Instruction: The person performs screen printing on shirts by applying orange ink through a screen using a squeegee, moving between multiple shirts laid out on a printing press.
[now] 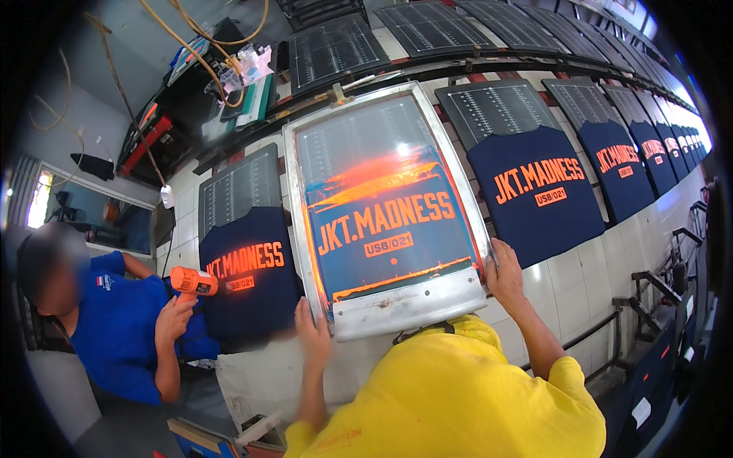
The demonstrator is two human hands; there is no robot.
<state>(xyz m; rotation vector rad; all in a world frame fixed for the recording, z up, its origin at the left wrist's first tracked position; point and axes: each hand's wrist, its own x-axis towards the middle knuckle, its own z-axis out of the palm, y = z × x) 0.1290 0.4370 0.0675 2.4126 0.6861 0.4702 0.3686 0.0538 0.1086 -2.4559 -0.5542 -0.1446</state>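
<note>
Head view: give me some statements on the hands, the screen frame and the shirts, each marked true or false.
1. The left hand is at the lower left corner of the screen frame. True.
2. The right hand is at the frame's top edge. False: it is at the lower right corner.
3. The co-worker's hand holds an orange handheld tool. True.
4. The nearest shirt right of the frame is white with green print. False: it is dark blue with orange print.
</note>
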